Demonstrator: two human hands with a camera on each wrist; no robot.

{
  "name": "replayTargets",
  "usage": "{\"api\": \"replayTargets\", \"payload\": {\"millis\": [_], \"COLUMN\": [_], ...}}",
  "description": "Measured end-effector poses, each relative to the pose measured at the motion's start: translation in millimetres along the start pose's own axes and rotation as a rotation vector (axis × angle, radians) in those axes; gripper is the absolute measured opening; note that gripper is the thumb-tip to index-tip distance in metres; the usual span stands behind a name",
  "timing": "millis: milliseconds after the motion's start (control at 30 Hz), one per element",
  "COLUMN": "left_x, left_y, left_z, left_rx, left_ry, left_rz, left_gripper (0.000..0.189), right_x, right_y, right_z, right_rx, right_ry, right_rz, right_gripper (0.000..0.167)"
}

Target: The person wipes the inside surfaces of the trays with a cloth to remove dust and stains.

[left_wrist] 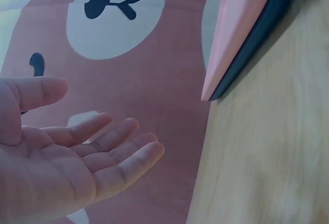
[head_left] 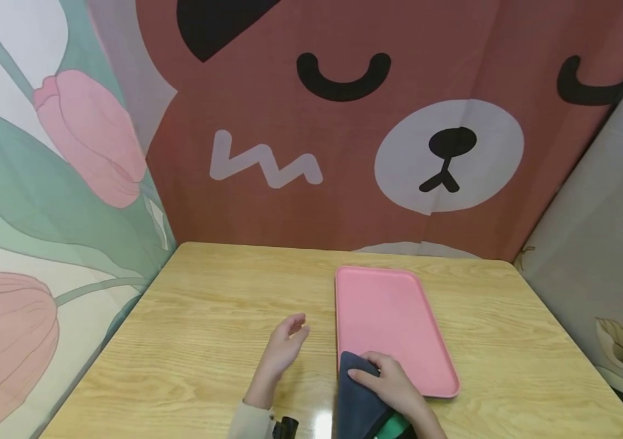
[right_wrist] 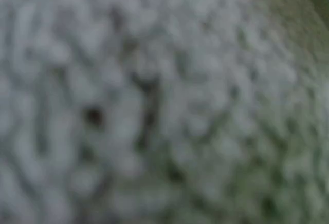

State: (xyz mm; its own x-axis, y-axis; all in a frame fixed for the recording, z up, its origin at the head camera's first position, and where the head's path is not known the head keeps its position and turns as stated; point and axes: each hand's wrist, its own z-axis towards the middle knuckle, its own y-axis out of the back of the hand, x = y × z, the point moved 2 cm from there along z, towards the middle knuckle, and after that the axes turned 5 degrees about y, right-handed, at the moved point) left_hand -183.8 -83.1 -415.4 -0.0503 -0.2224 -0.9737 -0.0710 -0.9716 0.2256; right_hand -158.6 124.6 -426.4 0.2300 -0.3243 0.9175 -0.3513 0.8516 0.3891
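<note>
My right hand point(head_left: 394, 383) pinches a dark blue cloth point(head_left: 356, 399) between thumb and fingers, over the near left corner of the pink tray point(head_left: 383, 323). A green patch with a black edge shows at the cloth's lower end. Blurred, pale grey fuzzy fabric point(right_wrist: 154, 100) fills the right wrist view, hiding the hand there. To the left of the tray, my left hand point(head_left: 285, 344) is held above the table with nothing in it. Its fingers point(left_wrist: 123, 170) look loosely extended, palm showing, in the left wrist view.
Wood-grain table point(head_left: 207, 323) extends around the tray. Beneath the tray's pink rim lies a dark layer point(left_wrist: 257, 41). A curtain with a bear print point(head_left: 344, 213) hangs behind the table, and a floral curtain point(head_left: 92, 244) runs along the left side.
</note>
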Motion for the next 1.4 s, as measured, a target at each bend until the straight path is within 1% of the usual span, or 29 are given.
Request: {"api": "replayTargets", "payload": {"millis": [67, 167, 267, 433, 600, 733, 900, 967, 1067, 1133, 1233, 1333, 1400], "left_x": [-2.3, -4.7, -7.8, -13.8, -17.7, -19.5, -20.6, -21.4, -21.6, -21.4, -20.2, -19.4, -19.6], "left_y": [4.1, 10.6, 16.0, 21.8, 23.6, 23.4, 23.7, 24.2, 24.6, 24.8, 24.9, 25.3, 25.9], "left_z": [-2.9, -6.3, -8.7, -11.1, -12.9, -15.4, -19.7, -20.7, -21.4, -21.7, -21.9, -22.3, -22.4], "left_rx": [-0.026, -0.059, -0.072, -0.094, -0.122, -0.116, -0.118, -0.123, -0.130, -0.130, -0.124, -0.117, -0.116], "left_ry": [-0.011, -0.023, -0.036, -0.063, -0.072, -0.069, -0.059, -0.064, -0.064, -0.059, -0.049, -0.063, -0.082], "left_rz": [0.022, 0.055, 0.078, 0.118, 0.165, 0.193, 0.208, 0.214, 0.226, 0.233, 0.239, 0.247, 0.254], "left_gripper": [0.039, 0.039, 0.039, 0.038, 0.036, 0.037, 0.035, 0.035, 0.033, 0.033, 0.033, 0.034, 0.034], "right_x": [2, 5, 6, 8, 9, 7, 7, 8, 7, 6, 5, 5, 6], "right_y": [-6, -15, -25, -34, -41, -49, -57, -59, -62, -64, -68, -72, -74], "right_z": [3.7, 9.0, 13.4, 21.0, 31.7, 39.9, 49.8, 55.4, 64.4, 70.7, 80.3, 90.5, 96.8], "right_rx": [-0.001, 0.013, 0.023, 0.026, -0.017, -0.055, -0.076, -0.090, -0.113, -0.121, -0.120, -0.110, -0.102], "right_ry": [0.004, -0.003, -0.013, -0.020, -0.014, -0.009, 0.003, 0.019, 0.030, 0.030, 0.001, -0.004, 0.009], "right_rz": [0.016, 0.085, 0.146, 0.181, 0.234, 0.271, 0.276, 0.252, 0.182, 0.123, 0.032, -0.076, -0.144], "right_gripper": [0.025, 0.030, 0.033, 0.036, 0.040, 0.039, 0.037, 0.038, 0.040, 0.042, 0.046, 0.047, 0.046]}}
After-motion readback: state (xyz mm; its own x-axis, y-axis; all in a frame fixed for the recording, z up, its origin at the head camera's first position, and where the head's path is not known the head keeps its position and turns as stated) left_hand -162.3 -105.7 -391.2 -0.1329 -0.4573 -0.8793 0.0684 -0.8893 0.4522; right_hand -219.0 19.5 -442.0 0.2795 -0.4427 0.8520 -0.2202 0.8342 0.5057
